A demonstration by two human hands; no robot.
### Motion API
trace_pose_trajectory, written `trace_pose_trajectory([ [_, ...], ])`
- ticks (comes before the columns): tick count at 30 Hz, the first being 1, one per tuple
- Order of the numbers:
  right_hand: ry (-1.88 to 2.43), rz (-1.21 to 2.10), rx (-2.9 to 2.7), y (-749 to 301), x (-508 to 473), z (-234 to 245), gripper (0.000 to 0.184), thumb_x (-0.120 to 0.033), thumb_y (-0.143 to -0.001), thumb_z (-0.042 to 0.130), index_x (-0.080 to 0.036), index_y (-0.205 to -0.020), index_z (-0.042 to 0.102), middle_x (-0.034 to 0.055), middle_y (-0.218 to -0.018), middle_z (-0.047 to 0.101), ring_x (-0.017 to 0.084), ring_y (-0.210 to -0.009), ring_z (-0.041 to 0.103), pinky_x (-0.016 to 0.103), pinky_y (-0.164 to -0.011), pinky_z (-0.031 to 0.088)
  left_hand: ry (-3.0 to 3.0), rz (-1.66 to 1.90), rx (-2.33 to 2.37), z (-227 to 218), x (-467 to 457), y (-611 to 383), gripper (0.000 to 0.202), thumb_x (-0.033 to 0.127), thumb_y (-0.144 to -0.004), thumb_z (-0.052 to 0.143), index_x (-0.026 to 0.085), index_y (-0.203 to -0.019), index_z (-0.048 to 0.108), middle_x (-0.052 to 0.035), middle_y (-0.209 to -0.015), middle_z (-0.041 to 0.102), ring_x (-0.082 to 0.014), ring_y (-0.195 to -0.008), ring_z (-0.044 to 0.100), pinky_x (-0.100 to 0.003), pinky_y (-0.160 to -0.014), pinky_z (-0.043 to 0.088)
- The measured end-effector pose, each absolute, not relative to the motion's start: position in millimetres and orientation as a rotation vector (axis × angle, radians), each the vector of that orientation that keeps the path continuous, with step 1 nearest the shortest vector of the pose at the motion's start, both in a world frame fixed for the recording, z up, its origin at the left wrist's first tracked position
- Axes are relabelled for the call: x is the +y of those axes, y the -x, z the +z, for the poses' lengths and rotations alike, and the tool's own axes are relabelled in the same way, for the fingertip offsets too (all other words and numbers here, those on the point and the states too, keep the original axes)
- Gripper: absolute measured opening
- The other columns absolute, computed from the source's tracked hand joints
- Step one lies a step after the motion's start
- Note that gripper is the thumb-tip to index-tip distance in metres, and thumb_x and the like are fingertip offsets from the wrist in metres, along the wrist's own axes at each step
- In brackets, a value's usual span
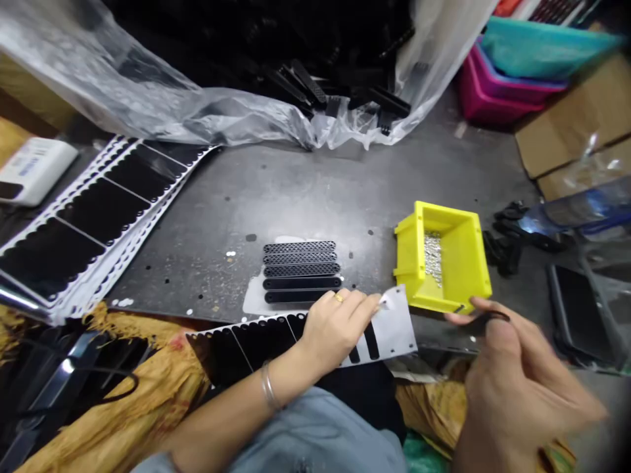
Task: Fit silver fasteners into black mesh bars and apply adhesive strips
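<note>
My left hand [338, 325] lies on a white backing sheet [394, 328] that carries black adhesive strips, its fingers curled and pressing the sheet near its right end. My right hand [513, 368] is closed in a pinch on a thin black strip [493, 317], just below the front corner of a yellow bin [463, 263]. The bin holds small silvery parts [433, 256]. Several black perforated bars [302, 270] lie side by side on the grey table just beyond my left hand.
A stack of white sheets with black pads [93, 217] lies at the left. A clear plastic bag of black parts [315, 79] fills the back. Pink and teal bins [513, 72] and cardboard boxes [572, 118] stand at the right, a dark tray [582, 315] beside the yellow bin.
</note>
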State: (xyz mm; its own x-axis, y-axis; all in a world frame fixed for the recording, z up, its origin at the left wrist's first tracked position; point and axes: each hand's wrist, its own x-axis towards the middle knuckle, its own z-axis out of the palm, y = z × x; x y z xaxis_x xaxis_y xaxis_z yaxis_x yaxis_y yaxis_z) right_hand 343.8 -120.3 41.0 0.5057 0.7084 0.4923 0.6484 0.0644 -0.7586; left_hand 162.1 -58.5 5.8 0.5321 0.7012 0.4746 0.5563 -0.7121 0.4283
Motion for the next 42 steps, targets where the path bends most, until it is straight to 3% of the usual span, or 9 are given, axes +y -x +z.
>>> trace_pose_trajectory([
  [3, 1.505, 0.175, -1.508, -311, -82, 45, 0.023, -0.019, -0.091, 0.075, -0.029, -0.110, 0.080, 0.0052, -0.102, 0.074, 0.023, -0.090, 0.072, 0.043, -0.084, 0.062, -2.385, 1.027, 1.137, 17, -57, -127, 0.012, 0.025, -0.103, 0.060, 0.020, -0.111, 0.067, -0.0029, -0.101, 0.078, -0.0172, -0.093, 0.070, -0.034, -0.086, 0.044],
  [6, 1.215, 0.478, -1.947, -260, -36, 33, 0.018, -0.020, -0.099, 0.066, -0.024, -0.112, 0.077, 0.0084, -0.104, 0.073, 0.022, -0.095, 0.070, 0.038, -0.085, 0.061, -2.123, 1.004, 1.480, 26, -47, -72, 0.012, 0.021, -0.100, 0.062, 0.023, -0.090, 0.067, 0.0019, -0.087, 0.077, -0.0170, -0.086, 0.068, -0.037, -0.089, 0.040],
  [10, 1.073, 0.576, -2.114, -219, 1, 15, 0.014, -0.025, -0.100, 0.064, -0.021, -0.103, 0.077, 0.0069, -0.101, 0.075, 0.019, -0.090, 0.068, 0.034, -0.083, 0.058, -1.882, 0.848, 1.750, 13, -28, -23, 0.016, 0.028, -0.102, 0.058, 0.027, -0.099, 0.074, 0.0006, -0.096, 0.080, -0.0215, -0.097, 0.068, -0.040, -0.092, 0.039],
  [24, 1.079, 0.571, -2.194, -223, 5, 11, 0.015, -0.028, -0.101, 0.065, -0.021, -0.106, 0.077, 0.0082, -0.104, 0.073, 0.020, -0.093, 0.065, 0.037, -0.083, 0.056, -1.681, 0.841, 1.682, -2, -10, -27, 0.017, 0.032, -0.094, 0.064, 0.027, -0.080, 0.072, 0.0035, -0.082, 0.077, -0.0202, -0.088, 0.065, -0.040, -0.092, 0.040],
  [28, 1.245, 0.599, -2.170, -249, -2, 22, 0.020, -0.031, -0.099, 0.068, -0.022, -0.115, 0.076, 0.0094, -0.109, 0.072, 0.021, -0.098, 0.067, 0.038, -0.085, 0.058, -1.673, 0.823, 1.679, -4, -7, -27, 0.018, 0.034, -0.092, 0.066, 0.026, -0.077, 0.070, 0.0038, -0.082, 0.075, -0.0199, -0.087, 0.065, -0.040, -0.094, 0.038],
  [35, 1.308, 0.808, -1.924, -288, -7, 21, 0.013, -0.020, -0.098, 0.067, -0.020, -0.105, 0.077, 0.0033, -0.093, 0.071, 0.014, -0.082, 0.068, 0.028, -0.072, 0.056, -1.728, 0.837, 1.657, -6, -3, -24, 0.022, 0.040, -0.092, 0.066, 0.026, -0.076, 0.070, 0.0024, -0.082, 0.075, -0.0208, -0.085, 0.066, -0.042, -0.095, 0.038],
  [38, 1.278, 0.729, -1.993, -285, -7, 17, 0.014, -0.019, -0.097, 0.067, -0.018, -0.106, 0.078, 0.0044, -0.091, 0.068, 0.014, -0.081, 0.066, 0.029, -0.072, 0.056, -1.774, 0.817, 1.655, -5, 0, -20, 0.023, 0.041, -0.092, 0.066, 0.026, -0.076, 0.070, 0.0020, -0.081, 0.075, -0.0212, -0.085, 0.066, -0.042, -0.096, 0.039],
  [42, 1.448, 0.375, -2.001, -302, -37, 24, 0.027, -0.019, -0.101, 0.060, -0.020, -0.124, 0.074, 0.0109, -0.109, 0.065, 0.018, -0.090, 0.066, 0.034, -0.081, 0.058, -1.978, 0.903, 1.709, 6, -10, -27, 0.016, 0.032, -0.095, 0.068, 0.024, -0.082, 0.070, 0.0006, -0.085, 0.075, -0.0217, -0.088, 0.067, -0.041, -0.093, 0.040],
])
